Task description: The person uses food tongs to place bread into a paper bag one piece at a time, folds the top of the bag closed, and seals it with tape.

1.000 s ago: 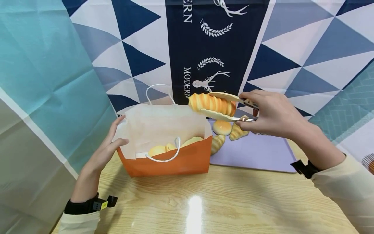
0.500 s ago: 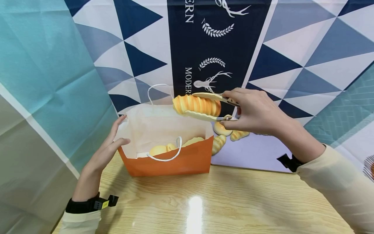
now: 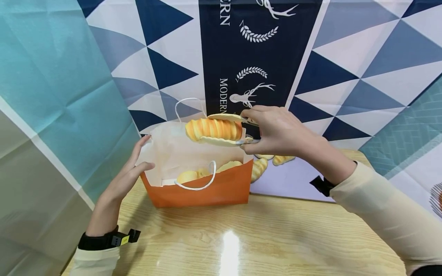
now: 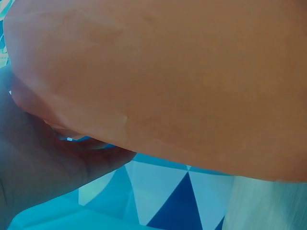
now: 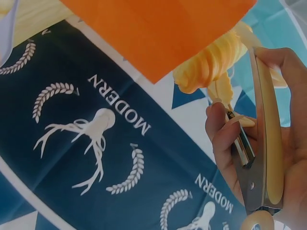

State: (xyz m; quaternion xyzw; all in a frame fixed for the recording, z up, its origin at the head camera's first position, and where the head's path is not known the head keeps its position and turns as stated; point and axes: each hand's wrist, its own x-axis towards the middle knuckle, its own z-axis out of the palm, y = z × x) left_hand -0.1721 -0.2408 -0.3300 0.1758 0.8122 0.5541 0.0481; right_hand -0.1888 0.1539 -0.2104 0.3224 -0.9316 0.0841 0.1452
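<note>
Presumably bagging spiral-ridged roll (image 3: 210, 129): gripping tongs (image 3: 221, 142) (right hand (image 3: 281, 130)), paper bag (image 3: 203, 196) at nine-o'clock edge (left hand (image 3: 122, 172)); next, lower, release.

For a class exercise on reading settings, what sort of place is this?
Probably a staged tabletop set, perhaps bakery-themed: patterned cloth hangs behind a wooden table, where bread pieces lie on a lilac tray beside an orange bag.

The bag (image 3: 200, 193) holding bread (image 3: 187, 177) stands left of the tray (image 3: 293, 182).
</note>
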